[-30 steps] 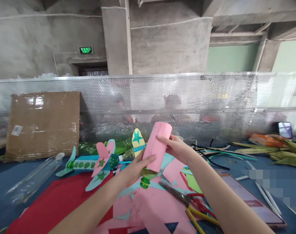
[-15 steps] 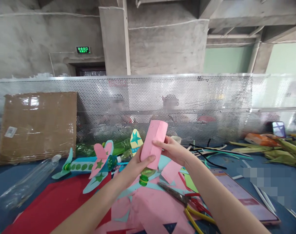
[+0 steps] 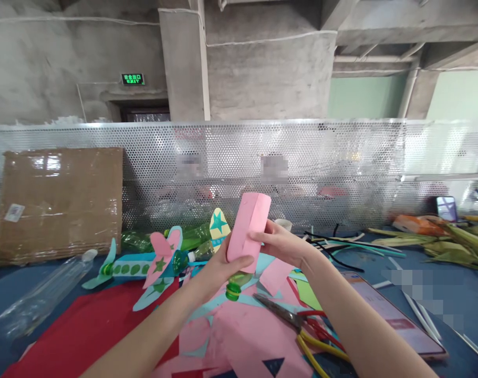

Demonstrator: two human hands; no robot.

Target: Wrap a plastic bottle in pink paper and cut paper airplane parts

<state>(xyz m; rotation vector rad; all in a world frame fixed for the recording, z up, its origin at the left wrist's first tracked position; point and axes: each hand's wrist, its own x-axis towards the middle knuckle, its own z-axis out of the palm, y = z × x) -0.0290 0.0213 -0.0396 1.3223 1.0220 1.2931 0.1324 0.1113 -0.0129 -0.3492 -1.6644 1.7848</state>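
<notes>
Between my hands is a green plastic bottle (image 3: 233, 290) wrapped in pink paper (image 3: 245, 226), tilted with its capped neck pointing down toward me. My left hand (image 3: 227, 265) grips its lower left side, thumb across the paper. From the right, my right hand (image 3: 280, 239) closes round it with the thumb pressed by the paper's overlapping seam. Scissors (image 3: 290, 317) with red and yellow handles lie below on pink paper scraps (image 3: 242, 336). To the left rests a toy plane (image 3: 144, 268) made from a bottle, with blue and pink paper parts and green stars.
A clear plastic bottle (image 3: 45, 294) and red paper (image 3: 93, 325) lie at left, with a cardboard sheet (image 3: 61, 205) behind. At right are a tablet (image 3: 396, 320), pipe cleaners (image 3: 353, 244) and dry husks (image 3: 463, 247). A perforated metal screen (image 3: 231, 142) stands along the back; people sit behind it.
My right thumb has shifted slightly along the seam, and the wrapped bottle has turned a little in my hands. Everything else stays in place apart from a slight camera shift.
</notes>
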